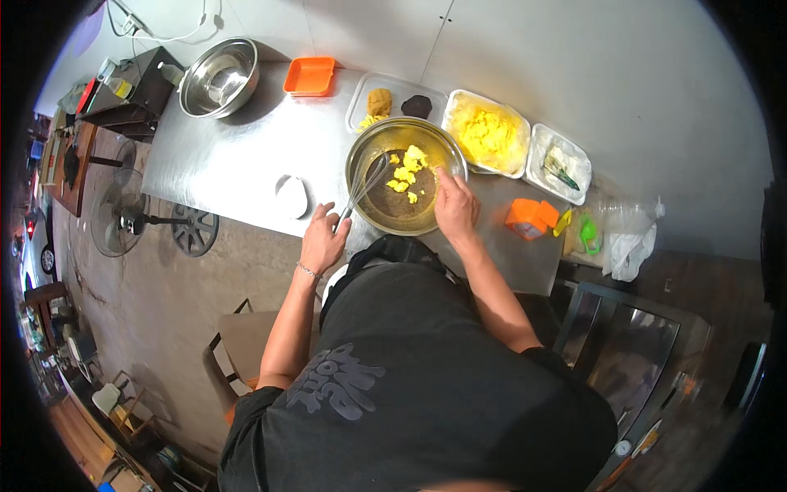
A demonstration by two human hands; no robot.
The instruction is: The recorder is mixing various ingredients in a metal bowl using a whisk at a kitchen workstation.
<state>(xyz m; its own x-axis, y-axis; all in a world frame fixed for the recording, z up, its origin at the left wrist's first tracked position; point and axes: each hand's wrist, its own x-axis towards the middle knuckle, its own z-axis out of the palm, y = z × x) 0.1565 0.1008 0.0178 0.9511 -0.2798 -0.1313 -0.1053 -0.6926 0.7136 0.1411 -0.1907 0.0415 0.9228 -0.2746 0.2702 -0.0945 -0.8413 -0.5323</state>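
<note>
A steel mixing bowl (406, 224) stands on the table in front of me, with yellow lumps of a soft butter-like food (404, 174) on its bottom. A wire balloon whisk (369, 181) leans in the bowl's left side. My left hand (326, 240) has the whisk handle between thumb and fingers, just outside the rim. Over the bowl's right rim is my right hand (456, 206), its fingertips reaching inside. Whether those fingers pinch anything is hidden. Behind the bowl, a clear plastic tray (393, 86) carries a tan lump (379, 101) and a dark brown lump (417, 107).
A lined tub of yellow food (489, 132) and a smaller lined tub (559, 163) flank the bowl. An orange kitchen scale (529, 218) sits right. Left on the steel table (246, 160) are a white cup (291, 197), an orange tray (309, 77) and a large bowl (221, 80).
</note>
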